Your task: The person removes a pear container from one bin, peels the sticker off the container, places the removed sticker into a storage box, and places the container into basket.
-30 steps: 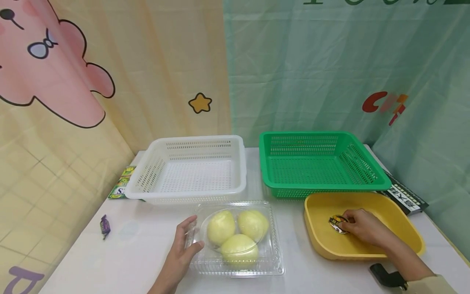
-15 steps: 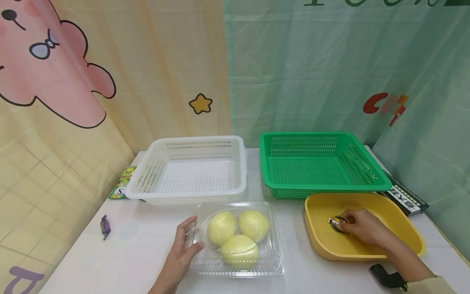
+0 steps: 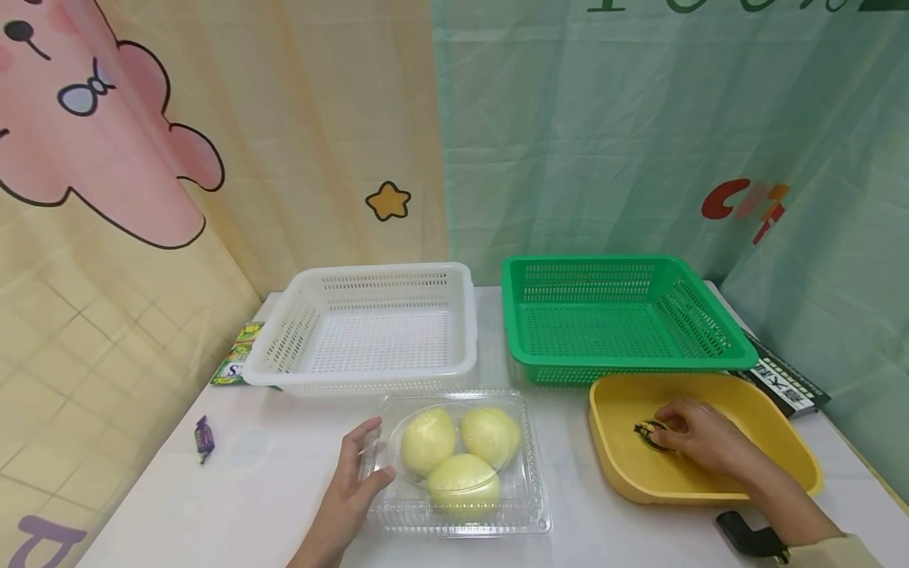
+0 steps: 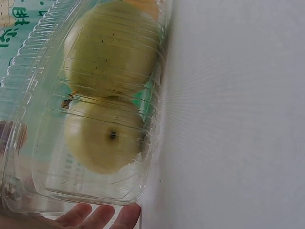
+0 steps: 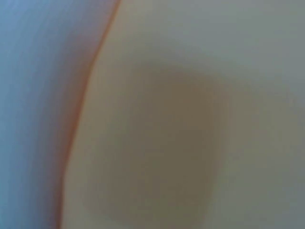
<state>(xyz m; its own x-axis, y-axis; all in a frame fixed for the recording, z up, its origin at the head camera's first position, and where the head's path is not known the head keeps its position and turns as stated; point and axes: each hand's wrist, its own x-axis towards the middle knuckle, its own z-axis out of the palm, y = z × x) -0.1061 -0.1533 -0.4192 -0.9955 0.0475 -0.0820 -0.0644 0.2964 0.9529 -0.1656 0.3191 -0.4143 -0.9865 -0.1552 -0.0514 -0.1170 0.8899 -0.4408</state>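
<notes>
My left hand [image 3: 351,481] lies against the left end of a clear plastic clamshell box [image 3: 533,473], thumb and index finger spread along that end. Three pale yellow-green fruits [image 3: 461,480] sit inside it. In the left wrist view, fingertips [image 4: 127,215] rest at the end of the box, below two of the fruits. At the right, my right hand [image 3: 703,438] reaches into a yellow plastic basin [image 3: 753,487] and pinches a small black-and-gold wrapped packet [image 3: 648,433] close over the basin's floor. The right wrist view is a blur and shows neither hand nor packet.
Behind the box stand a white slotted basket [image 3: 383,371] and a green one [image 3: 604,361]. A purple-wrapped candy [image 3: 203,438] lies at the left. Green packets [image 3: 237,359] lie beside the white basket, and a black-and-white package [image 3: 784,383] by the green one. Curtains [image 3: 568,158] close the back.
The packet has turned between my right fingers: silver showed on it before, and a dark face with gold marks shows now. My left hand and the box have stayed in place.
</notes>
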